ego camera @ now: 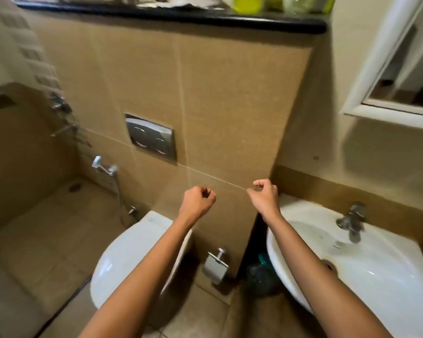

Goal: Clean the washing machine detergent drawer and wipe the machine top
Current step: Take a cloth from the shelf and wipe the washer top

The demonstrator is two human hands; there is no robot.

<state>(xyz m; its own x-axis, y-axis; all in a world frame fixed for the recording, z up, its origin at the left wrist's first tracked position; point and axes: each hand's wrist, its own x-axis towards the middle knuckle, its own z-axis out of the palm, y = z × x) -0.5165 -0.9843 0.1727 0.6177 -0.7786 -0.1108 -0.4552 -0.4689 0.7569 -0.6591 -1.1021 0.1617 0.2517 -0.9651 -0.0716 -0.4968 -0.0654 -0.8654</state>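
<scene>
while i look for the washing machine and its drawer, i cannot see them in this view. both my arms reach out in front of the brown tiled wall [230,106]. my left hand [197,202] is curled into a loose fist and holds nothing i can see. my right hand [264,195] is curled too, with finger and thumb pinched; i cannot tell if anything is in them. below the left arm is the white toilet lid [130,254]. below the right arm is the white sink [366,272] with its tap [352,222]. a silver flush plate [150,136] sits on the wall above.
</scene>
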